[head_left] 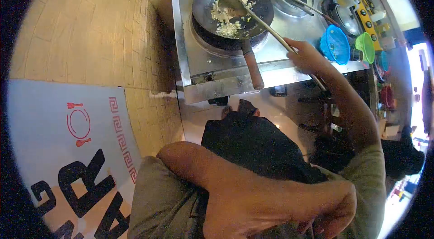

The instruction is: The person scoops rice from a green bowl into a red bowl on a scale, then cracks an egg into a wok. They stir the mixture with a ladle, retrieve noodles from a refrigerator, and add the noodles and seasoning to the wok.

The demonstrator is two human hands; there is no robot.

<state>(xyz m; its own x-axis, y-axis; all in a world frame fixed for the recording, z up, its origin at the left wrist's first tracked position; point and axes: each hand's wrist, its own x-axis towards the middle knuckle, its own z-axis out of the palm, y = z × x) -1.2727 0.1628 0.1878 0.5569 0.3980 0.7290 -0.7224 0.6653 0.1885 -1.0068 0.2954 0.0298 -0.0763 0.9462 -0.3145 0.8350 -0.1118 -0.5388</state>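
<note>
My right hand [307,56] is closed around the long handle of a ladle [266,26]. The ladle's bowl rests in chopped, pale food [229,28] inside a dark wok [203,11]. The wok sits on a stove burner, its wooden handle [254,71] pointing towards me over the counter's front edge. Close to the camera, my left forearm crosses my body. My left hand [332,205] has its fingers curled in, partly out of sight, and whatever they may hold is hidden.
A metal basin [289,11] with another long-handled utensil stands right of the wok. Beyond it are a blue basket [335,44], a green basket [365,47] and a lidded pan [348,20]. A tiled wall [104,26] and a printed banner [45,108] lie to the left.
</note>
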